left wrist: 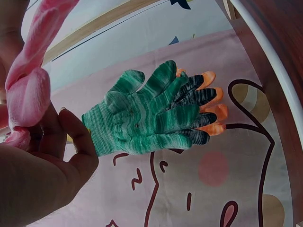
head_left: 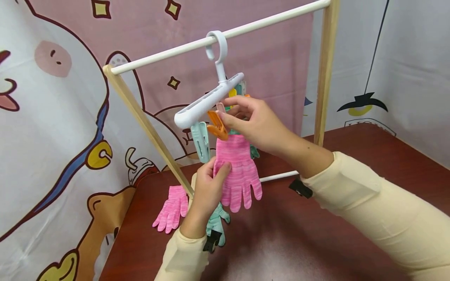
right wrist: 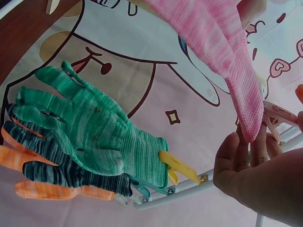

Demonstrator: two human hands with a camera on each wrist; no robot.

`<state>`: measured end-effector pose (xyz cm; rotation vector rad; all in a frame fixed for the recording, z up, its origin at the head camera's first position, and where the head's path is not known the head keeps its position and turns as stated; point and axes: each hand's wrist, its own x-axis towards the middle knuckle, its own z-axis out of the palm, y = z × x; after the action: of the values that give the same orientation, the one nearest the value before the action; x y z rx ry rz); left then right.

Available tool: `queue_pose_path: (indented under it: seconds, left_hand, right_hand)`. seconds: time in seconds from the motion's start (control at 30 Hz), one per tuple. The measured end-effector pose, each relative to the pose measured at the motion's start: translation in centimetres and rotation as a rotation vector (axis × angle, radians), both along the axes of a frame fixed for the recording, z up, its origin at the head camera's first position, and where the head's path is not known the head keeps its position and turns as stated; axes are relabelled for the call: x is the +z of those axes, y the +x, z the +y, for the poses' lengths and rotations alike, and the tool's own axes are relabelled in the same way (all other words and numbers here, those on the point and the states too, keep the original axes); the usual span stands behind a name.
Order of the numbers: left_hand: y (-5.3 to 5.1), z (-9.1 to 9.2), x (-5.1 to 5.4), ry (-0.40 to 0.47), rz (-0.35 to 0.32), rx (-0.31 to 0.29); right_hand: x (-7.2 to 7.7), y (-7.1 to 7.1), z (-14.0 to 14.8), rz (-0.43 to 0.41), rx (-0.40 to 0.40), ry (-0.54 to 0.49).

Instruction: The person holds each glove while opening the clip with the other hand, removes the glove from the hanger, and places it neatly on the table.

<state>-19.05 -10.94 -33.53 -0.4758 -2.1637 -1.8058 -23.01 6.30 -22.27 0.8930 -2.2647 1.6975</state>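
Note:
A pink knitted glove [head_left: 237, 171] hangs fingers down below the white clip hanger [head_left: 200, 105]. My left hand [head_left: 207, 185] grips its side, thumb across the front. Above the cuff my right hand [head_left: 261, 123] pinches a pale pink clothespin [head_left: 220, 107], which meets the glove's cuff edge in the right wrist view. Whether its jaws have closed on the cloth, I cannot tell. Beside it hang an orange clothespin [head_left: 218, 127] and a pale green clothespin [head_left: 200, 142]. Behind, a green glove [right wrist: 94, 123] hangs from a yellow clothespin [right wrist: 177, 165], overlapping dark and orange gloves.
The hanger hooks over a white rod [head_left: 274, 19] on a wooden frame [head_left: 325, 78]. Another pink glove [head_left: 172, 210] and a light green glove [head_left: 218, 222] lie on the brown table [head_left: 299, 234]. A cartoon-printed cloth [head_left: 151, 31] backs the scene.

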Motion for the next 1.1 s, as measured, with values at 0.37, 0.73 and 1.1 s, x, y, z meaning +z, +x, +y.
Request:
queue_pose_path:
  seconds: [0.37,0.73,1.1]
  left_hand:
    - [0.0,0.1,0.0,0.001,-0.005,0.001]
    - [0.0,0.4,0.1,0.012,-0.018,0.006]
    - [0.4,0.2,0.3,0.012,-0.048,-0.003]
  right_hand:
    - [-0.3,-0.1,0.7,0.011,0.020,0.012]
    - [-2.0,0.0,3.0,0.004,-0.047,-0.001]
    - [-4.6,0.4,6.3,0.047,-0.214,-0.009]
